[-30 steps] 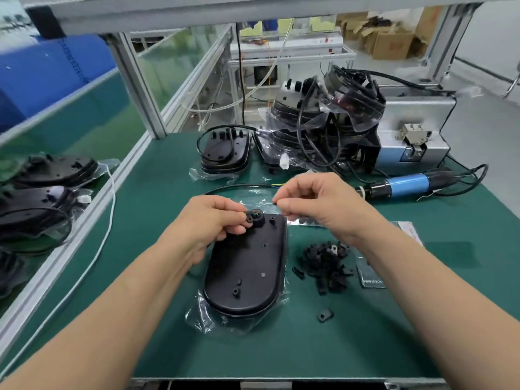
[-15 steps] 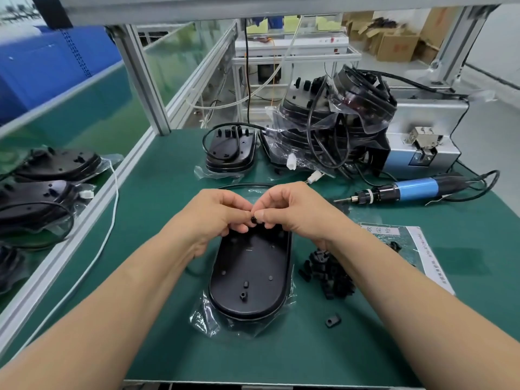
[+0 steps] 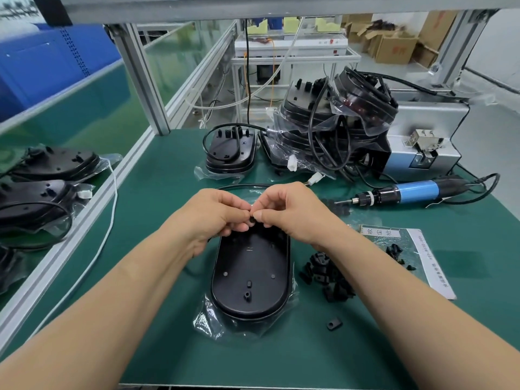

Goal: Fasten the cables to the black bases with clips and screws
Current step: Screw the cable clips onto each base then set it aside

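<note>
A black oval base [image 3: 250, 274] lies on a clear plastic bag at the middle of the green mat. Over its far end my left hand [image 3: 216, 218] and my right hand [image 3: 289, 212] meet, both pinching a small black ring-shaped part [image 3: 252, 220] between fingertips. A black cable [image 3: 239, 186] curves on the mat just behind my hands; whether it passes through the part is hidden. A heap of black clips [image 3: 326, 277] lies right of the base, and one single clip [image 3: 334, 324] lies nearer to me.
A blue electric screwdriver [image 3: 405, 192] lies at the right, tip pointing left. Behind it stand a screw feeder box [image 3: 422, 142], a pile of bagged bases with cables [image 3: 332, 122] and one finished base [image 3: 230, 150]. A printed sheet [image 3: 408, 257] with clips lies right.
My two hands have come together over the base's far end; the small black part held by my left hand alone is now pinched by both. The view shifted slightly.
</note>
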`<action>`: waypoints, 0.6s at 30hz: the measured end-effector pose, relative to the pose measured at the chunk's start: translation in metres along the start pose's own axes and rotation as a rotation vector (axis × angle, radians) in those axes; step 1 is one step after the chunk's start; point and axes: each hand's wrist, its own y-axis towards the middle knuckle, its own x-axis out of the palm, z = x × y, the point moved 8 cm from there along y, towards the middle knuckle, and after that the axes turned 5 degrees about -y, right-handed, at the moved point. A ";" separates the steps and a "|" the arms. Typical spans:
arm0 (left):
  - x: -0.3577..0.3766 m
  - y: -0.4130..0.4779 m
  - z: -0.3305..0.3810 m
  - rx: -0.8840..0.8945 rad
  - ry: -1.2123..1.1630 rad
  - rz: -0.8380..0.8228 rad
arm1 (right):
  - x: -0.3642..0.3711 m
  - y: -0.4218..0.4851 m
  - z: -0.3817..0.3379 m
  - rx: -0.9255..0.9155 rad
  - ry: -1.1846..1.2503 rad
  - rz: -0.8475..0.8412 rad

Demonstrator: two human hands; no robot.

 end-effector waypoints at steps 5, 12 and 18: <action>-0.001 -0.001 0.000 -0.042 -0.016 -0.010 | 0.001 0.002 0.003 0.019 0.054 -0.038; -0.001 -0.003 -0.001 -0.064 -0.036 -0.003 | 0.003 0.005 0.000 0.022 0.040 -0.075; -0.003 -0.002 -0.002 -0.119 -0.107 -0.037 | 0.000 0.004 0.000 -0.092 -0.159 0.040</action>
